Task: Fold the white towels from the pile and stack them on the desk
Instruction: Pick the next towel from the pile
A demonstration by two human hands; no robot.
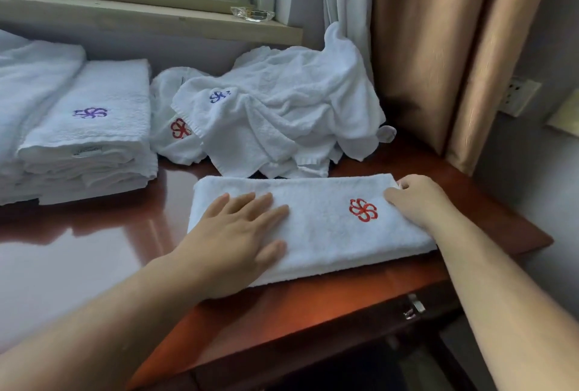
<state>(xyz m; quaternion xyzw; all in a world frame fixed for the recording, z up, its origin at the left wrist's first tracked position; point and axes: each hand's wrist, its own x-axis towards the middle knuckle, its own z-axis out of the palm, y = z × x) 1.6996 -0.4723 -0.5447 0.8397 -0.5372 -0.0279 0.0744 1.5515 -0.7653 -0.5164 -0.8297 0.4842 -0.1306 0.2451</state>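
White terry towel with a red flower logo (313, 224) lies folded into a long strip on our glossy reddish-brown wooden desk (94, 249), near the front right corner. Our left hand (241, 234) lies flat on its left half, fingers straight and slightly spread, pressing the cloth down. Our right hand (413, 196) is at the far right end, fingers curled and pinching that edge.

Behind the strip, touching or nearly touching its far edge, sits the rumpled pile of unfolded white towels (282, 114), blue and red logos showing. To the left, well apart, stands the neat stack of folded white towels (91, 130), purple logo on top, with more folded white cloth just beside it at the frame edge.

Handling, as we judge it: soft, limp, light, no stiffness, so it sags if lifted from one point. Terry grips skin well; the polished desk looks slick, so the strip may slide unless pinned. Best hold is the two corners of the right end, carried over to the left end while the flat hand anchors. One more fold seems due before it goes on the stack. Several towels are left in the pile.
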